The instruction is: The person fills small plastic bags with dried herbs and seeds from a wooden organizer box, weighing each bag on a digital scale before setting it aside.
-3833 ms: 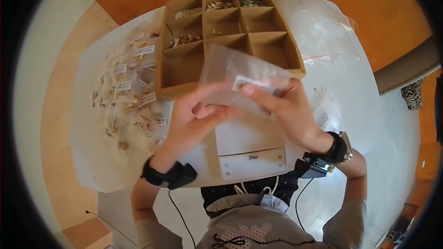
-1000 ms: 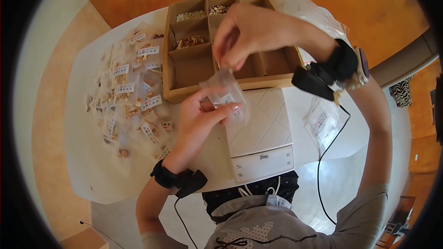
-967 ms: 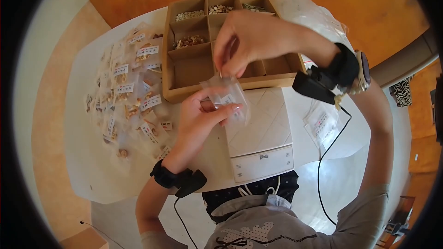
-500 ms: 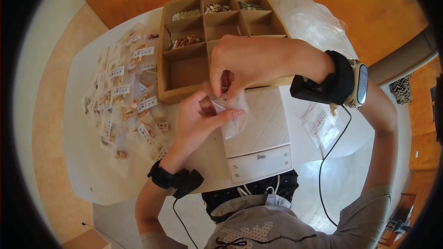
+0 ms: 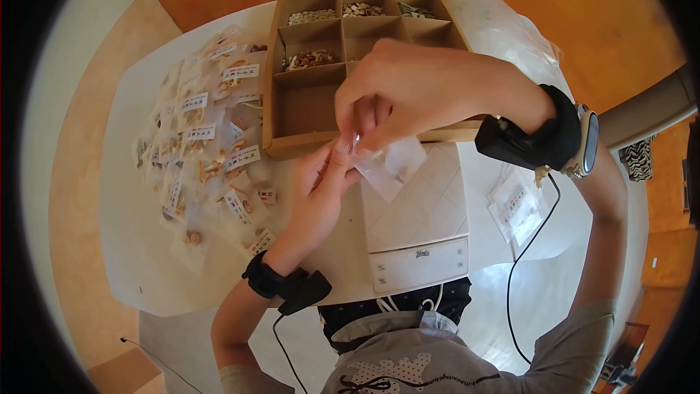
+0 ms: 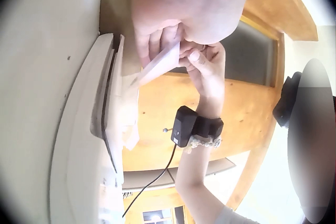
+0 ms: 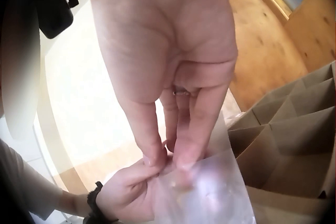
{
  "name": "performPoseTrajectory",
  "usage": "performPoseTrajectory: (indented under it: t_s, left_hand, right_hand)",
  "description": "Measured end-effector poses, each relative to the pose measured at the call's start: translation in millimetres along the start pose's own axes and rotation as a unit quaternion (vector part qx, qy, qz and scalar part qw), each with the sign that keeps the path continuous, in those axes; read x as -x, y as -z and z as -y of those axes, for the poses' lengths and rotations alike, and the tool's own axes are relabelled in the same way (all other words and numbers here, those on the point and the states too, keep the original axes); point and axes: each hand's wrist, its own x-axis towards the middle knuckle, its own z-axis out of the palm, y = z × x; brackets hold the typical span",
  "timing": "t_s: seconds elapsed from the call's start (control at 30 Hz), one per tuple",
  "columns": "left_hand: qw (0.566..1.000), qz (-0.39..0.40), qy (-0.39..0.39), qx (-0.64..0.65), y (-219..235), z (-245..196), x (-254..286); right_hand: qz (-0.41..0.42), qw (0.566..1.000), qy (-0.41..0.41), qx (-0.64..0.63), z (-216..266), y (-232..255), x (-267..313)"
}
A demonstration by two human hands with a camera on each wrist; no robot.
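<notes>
A small clear plastic bag (image 5: pixel 397 164) is held above the white scale (image 5: pixel 415 204) in the head view. My left hand (image 5: pixel 321 190) pinches its upper left corner between thumb and fingers. From above, my right hand (image 5: pixel 419 91) pinches the same edge, fingertips against the left ones. The right wrist view has the bag (image 7: pixel 220 198) hanging below both hands' fingertips, with something blurred inside. In the left wrist view, the bag (image 6: pixel 163 64) shows as a pale sheet beside the left fingers.
A cardboard box (image 5: pixel 302 106) divided into compartments stands behind, some holding dried pieces. Labelled filled bags (image 5: pixel 200 135) are heaped on the left. Further labelled bags (image 5: pixel 518 208) lie at right, and a large plastic bag (image 5: pixel 503 29) lies behind them. A cable (image 5: pixel 525 248) hangs from the right wrist.
My right hand has come down onto the bag's edge, and my left fingers have moved up to meet it. The bag has swung to the right. Earlier, both hands handled it flat.
</notes>
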Motion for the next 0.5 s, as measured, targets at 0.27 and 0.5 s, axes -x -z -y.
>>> performPoseTrajectory:
  t_s: [0.27,0.5]
  left_hand:
    - [0.997,0.013,0.06,0.04,-5,-3,2]
    - [0.996,0.017,0.081,0.031,-5,-3,1]
  right_hand:
    - [-0.165,0.977,-0.055,0.122,-79,18,-83]
    - [-0.077,0.978,-0.034,0.189,-120,-17,-145]
